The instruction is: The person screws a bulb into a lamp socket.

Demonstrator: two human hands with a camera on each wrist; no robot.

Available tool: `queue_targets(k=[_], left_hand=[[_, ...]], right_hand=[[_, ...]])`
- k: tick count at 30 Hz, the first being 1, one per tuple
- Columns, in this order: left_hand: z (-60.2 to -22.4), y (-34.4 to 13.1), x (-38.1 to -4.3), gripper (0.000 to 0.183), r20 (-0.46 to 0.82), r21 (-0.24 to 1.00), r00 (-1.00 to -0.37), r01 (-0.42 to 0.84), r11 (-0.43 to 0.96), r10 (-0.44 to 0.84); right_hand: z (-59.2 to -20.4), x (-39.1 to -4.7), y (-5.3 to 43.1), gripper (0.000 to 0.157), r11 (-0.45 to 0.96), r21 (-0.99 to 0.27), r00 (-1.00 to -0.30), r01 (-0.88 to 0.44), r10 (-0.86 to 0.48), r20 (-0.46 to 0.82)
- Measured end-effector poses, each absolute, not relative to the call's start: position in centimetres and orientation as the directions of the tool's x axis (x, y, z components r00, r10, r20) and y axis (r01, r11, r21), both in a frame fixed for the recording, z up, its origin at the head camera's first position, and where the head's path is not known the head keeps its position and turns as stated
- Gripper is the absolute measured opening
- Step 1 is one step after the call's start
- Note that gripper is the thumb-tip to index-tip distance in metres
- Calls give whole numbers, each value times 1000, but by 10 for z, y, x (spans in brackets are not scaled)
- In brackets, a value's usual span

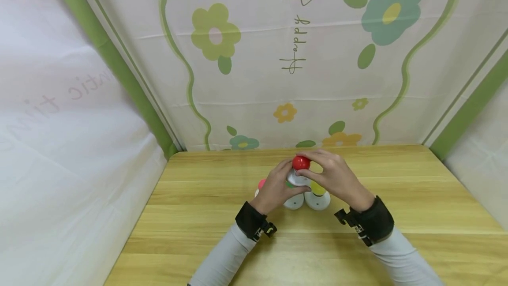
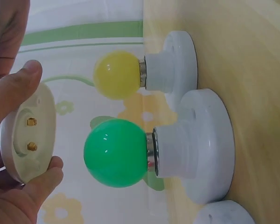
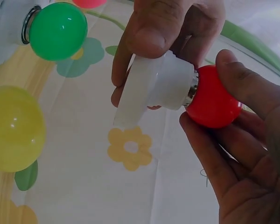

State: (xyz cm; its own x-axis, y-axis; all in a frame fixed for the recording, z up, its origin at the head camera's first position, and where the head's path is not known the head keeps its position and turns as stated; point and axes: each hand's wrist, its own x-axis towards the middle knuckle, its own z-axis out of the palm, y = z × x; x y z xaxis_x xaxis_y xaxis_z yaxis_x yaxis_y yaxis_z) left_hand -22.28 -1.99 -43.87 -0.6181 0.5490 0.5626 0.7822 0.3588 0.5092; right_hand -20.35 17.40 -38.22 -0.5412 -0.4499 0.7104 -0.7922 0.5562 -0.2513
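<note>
My left hand [image 1: 276, 189] grips a white lamp holder [image 3: 170, 81] by its round base, raised above the table. A red light bulb [image 3: 213, 97] sits in the holder's mouth, with a strip of its metal cap showing. The fingers and thumb of my right hand [image 1: 337, 178] pinch the red bulb. In the left wrist view the holder's underside shows two brass terminals [image 2: 31, 122]. Below stand a green bulb [image 2: 115, 153] and a yellow bulb [image 2: 116, 74], each in its own white holder. A pink bulb [image 1: 262, 183] is partly hidden behind my left hand.
The holders stand close together on the wooden table [image 1: 206, 215], toward its far side. A white curtain [image 1: 254, 78] with printed flowers hangs behind the back edge. Another white cloth [image 1: 71, 144] hangs at the left.
</note>
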Motion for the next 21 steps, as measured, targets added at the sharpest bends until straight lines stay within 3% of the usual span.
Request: queue_targets(k=[5, 11, 21], left_hand=[[-437, -21, -223, 75, 568, 491, -629, 777, 394, 531], [-437, -20, -223, 74, 566, 485, -637, 771, 413, 523], [-437, -21, -222, 78, 516, 547, -676, 732, 406, 526]], right_hand=[[-382, -205, 172, 52, 581, -225, -542, -782, -454, 707], [-384, -207, 171, 59, 580, -290, -593, -762, -442, 674], [-384, -205, 172, 51, 555, -374, -639, -743, -424, 641]])
